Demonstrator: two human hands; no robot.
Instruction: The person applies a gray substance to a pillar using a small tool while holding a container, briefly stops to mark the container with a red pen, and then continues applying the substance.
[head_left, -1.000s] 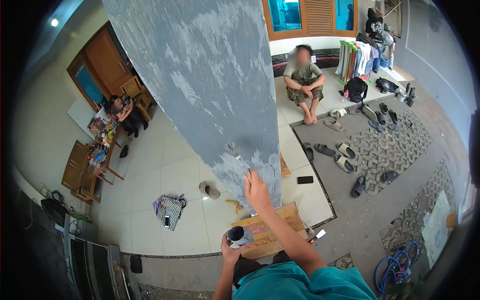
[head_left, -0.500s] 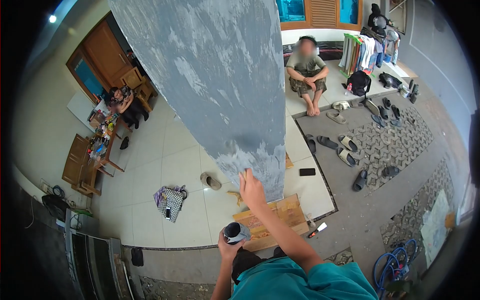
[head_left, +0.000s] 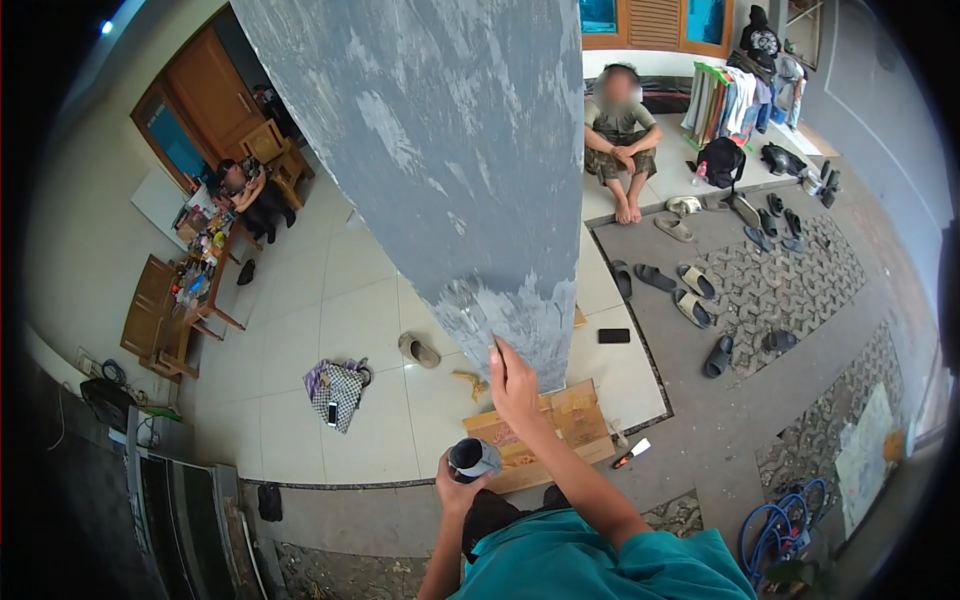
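Observation:
My left hand (head_left: 458,490) is wrapped round a small cup (head_left: 485,458) smeared with grey paint, its mouth dark inside. In my right hand (head_left: 515,390) is the pale handle of what looks like a paintbrush (head_left: 492,350); its far end is blurred against the pillar and hard to make out. The pillar (head_left: 440,150) wears streaky grey paint, with paler patches towards its lower part. Flattened cardboard (head_left: 575,425) lies at the pillar's foot, just beyond the cup.
A scraper (head_left: 632,453) and a black phone (head_left: 614,336) lie to the right. Left are a sandal (head_left: 418,350) and a checked cloth (head_left: 345,385) with a phone on it. One person (head_left: 622,140) sits beyond the pillar, another (head_left: 262,200) by a cluttered table (head_left: 215,285). Several sandals (head_left: 692,310) lie right.
My right hand has moved slightly down and right, and its grip has turned a little. The view has shifted slightly. My left hand still holds the cup in about the same place.

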